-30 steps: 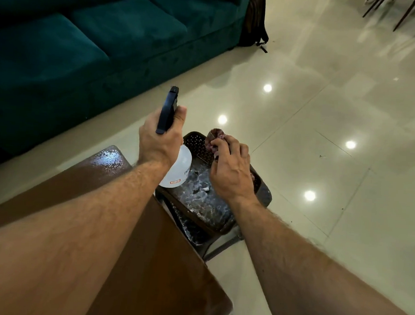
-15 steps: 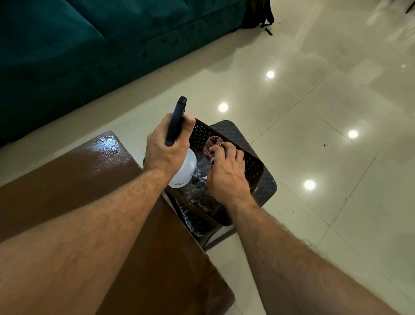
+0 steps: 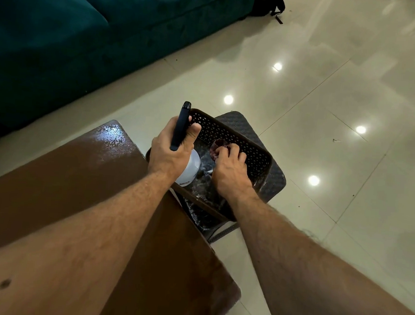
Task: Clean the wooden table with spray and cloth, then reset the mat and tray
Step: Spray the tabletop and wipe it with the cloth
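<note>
Judging by its look, the spray bottle (image 3: 190, 167), a white plastic body with a dark trigger head, was light and rigid, best taken at the neck. My left hand (image 3: 171, 152) had exactly that grip, fingers clenched round the head, bottle at the centre of the frame over the near-left corner of the brown perforated tray (image 3: 240, 137). The cloth (image 3: 217, 147), small, dark reddish and presumably limp, lay inside the tray; my right hand (image 3: 230, 170) pinched it with curled fingers. At lower left, the wooden tabletop (image 3: 76, 172) showed a wet sheen at its far corner.
</note>
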